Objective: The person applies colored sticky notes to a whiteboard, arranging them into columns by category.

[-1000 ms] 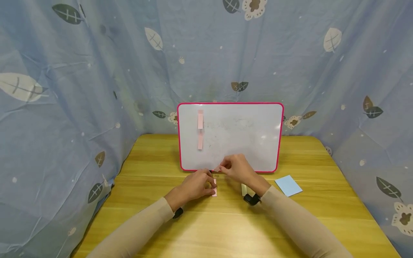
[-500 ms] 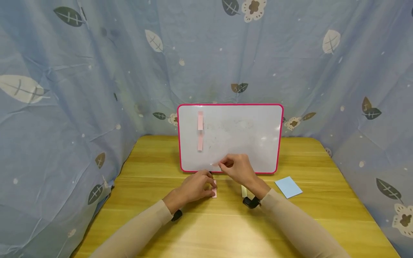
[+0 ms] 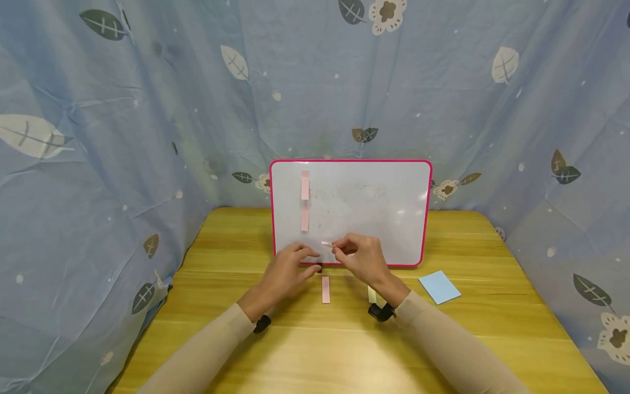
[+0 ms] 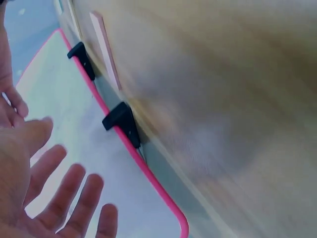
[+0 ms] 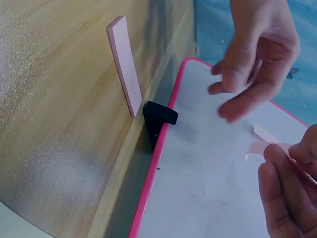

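Between right thumb and index finger, my right hand (image 3: 363, 256) pinches a pink sticky note strip (image 3: 326, 244), held out in front of the whiteboard (image 3: 374, 213). My left hand (image 3: 285, 269) is off to the left of it, fingers spread and holding nothing; the left wrist view shows these fingers (image 4: 69, 198) apart before the board. A narrow pad of pink sticky notes (image 3: 326, 289) lies on the table below the hands. Two pink strips, an upper strip (image 3: 305, 186) and a lower strip (image 3: 305, 219), are stuck one under the other on the board's left part.
The red-framed board stands upright at the back of the wooden table (image 3: 236, 235), on black feet (image 5: 159, 116). A light blue sticky note pad (image 3: 439, 287) lies right of the right forearm. A yellow pad (image 3: 372, 294) is partly hidden by the right wrist. Patterned curtains (image 3: 315, 82) surround the table.
My left hand has let go of the pink pad and moved up and left, its fingers opening. My right hand has lifted the pink strip away from the pad, slightly upward before the board.
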Tool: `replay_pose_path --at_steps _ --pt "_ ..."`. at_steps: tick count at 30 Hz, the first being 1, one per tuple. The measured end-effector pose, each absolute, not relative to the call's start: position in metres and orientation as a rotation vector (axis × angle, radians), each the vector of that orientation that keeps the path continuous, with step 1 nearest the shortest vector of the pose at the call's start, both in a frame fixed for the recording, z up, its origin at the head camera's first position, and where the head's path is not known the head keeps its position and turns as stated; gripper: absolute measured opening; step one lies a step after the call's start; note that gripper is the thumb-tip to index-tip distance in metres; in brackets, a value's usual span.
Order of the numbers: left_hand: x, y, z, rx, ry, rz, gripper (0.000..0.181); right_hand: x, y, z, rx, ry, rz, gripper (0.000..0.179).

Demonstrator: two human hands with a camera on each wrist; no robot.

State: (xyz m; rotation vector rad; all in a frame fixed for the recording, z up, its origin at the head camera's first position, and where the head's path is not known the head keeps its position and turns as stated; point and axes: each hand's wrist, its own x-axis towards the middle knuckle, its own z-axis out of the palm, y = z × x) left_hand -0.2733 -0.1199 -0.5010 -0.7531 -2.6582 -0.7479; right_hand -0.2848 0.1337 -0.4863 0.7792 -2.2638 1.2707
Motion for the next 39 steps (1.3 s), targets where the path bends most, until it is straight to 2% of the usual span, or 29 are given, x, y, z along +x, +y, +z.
replay_pose_path --at_steps 25,39 --pt "-0.299 -0.155 -0.486 -0.375 -2.435 -0.791 0.050 -0.282 0.124 -0.488 0.818 -2.191 1.317 0.013" --pt "-0.314 -0.160 -0.485 -0.326 -2.465 -0.904 0.077 -0.285 0.110 -0.494 0.888 -2.138 1.257 0.009"
